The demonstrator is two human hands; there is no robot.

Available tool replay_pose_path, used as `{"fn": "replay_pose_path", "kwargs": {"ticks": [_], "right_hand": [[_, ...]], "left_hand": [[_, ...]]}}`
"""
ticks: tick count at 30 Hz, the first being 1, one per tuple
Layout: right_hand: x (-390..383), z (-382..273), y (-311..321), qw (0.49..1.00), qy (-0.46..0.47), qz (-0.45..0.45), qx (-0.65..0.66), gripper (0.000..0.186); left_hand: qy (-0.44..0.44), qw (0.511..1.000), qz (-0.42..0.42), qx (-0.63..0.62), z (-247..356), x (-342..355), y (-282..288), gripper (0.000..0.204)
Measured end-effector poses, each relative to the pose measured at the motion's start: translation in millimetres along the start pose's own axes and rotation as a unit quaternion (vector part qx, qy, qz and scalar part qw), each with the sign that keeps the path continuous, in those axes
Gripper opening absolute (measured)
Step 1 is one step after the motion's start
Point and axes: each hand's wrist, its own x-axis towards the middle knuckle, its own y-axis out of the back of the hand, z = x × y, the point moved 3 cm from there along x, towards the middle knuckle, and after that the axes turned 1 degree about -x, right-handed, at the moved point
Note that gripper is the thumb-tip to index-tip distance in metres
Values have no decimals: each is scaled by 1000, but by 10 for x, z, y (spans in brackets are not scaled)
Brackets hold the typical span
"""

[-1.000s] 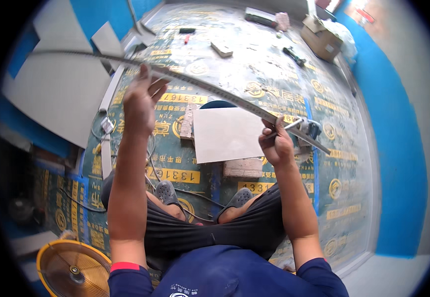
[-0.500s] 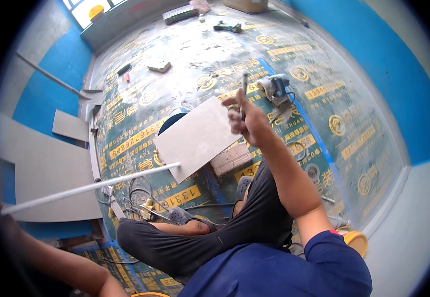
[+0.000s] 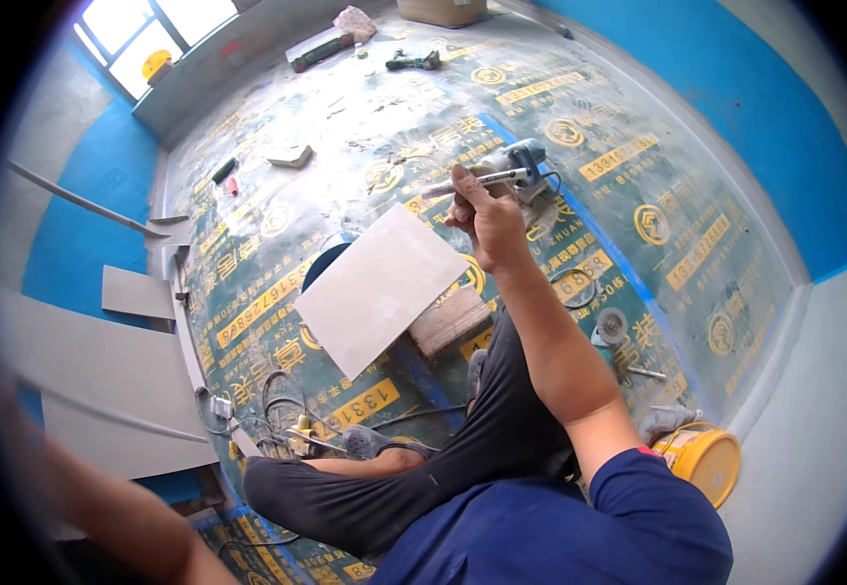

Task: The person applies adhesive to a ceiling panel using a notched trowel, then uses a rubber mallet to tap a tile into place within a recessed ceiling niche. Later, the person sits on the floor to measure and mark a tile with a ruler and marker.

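My right hand [image 3: 482, 210] is closed on a white marker pen [image 3: 501, 178], raised above the floor just in front of a power saw [image 3: 531, 156]. A pale square tile [image 3: 380, 288] rests below it, over a blue round object [image 3: 321, 261] and beside a pinkish block [image 3: 448, 320]. My left hand [image 3: 53, 458] is at the dark left rim, blurred, its fingers hidden; a long metal straightedge [image 3: 151, 423] lies out from near it, across large pale boards [image 3: 116, 351] leaning on the wall.
A shovel [image 3: 170, 230] stands against the left wall. An angle grinder [image 3: 609, 330] and yellow bucket [image 3: 696, 456] are at my right. Cables [image 3: 277, 400] run by my crossed legs. A cordless tool [image 3: 414, 60], cardboard box [image 3: 440, 12] and small slab [image 3: 289, 156] lie farther off.
The straightedge has swung from across both hands down to the left. My right hand has let go of it and holds the pen. My view has turned rightward.
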Motion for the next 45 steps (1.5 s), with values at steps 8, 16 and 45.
{"fn": "replay_pose_path", "kwargs": {"ticks": [8, 16, 45], "right_hand": [[-564, 431, -477, 954, -221, -184, 83, 23], [-723, 701, -391, 920, -296, -255, -20, 31], [-736, 1437, -532, 923, -365, -113, -35, 26]], "left_hand": [[152, 940, -306, -15, -210, -1493, -2231, 23], [219, 870, -431, -102, -199, -1983, -2301, 15], [379, 830, -359, -195, -1174, -2931, -2078, 14]]}}
